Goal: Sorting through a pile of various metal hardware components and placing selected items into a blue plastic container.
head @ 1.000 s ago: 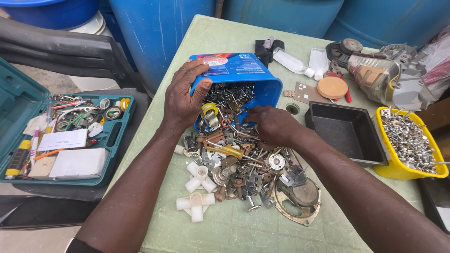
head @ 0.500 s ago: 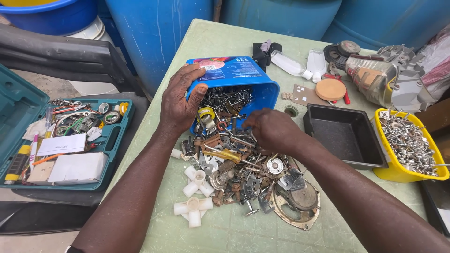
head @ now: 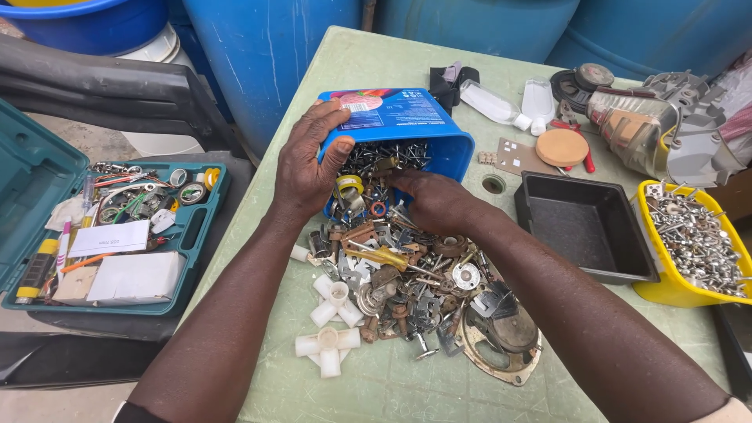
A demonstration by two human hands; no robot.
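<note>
Blue tub (head: pixel 407 125) tipped on its side at upper centre, left hand (head: pixel 309 160) now gripping further over its rim w/ fingers curled, right hand (head: pixel 435 200) deeper in the mouth, fingers bent raking hardware onto the scrap pile (head: pixel 407 286) — emptying's well underway.
</note>
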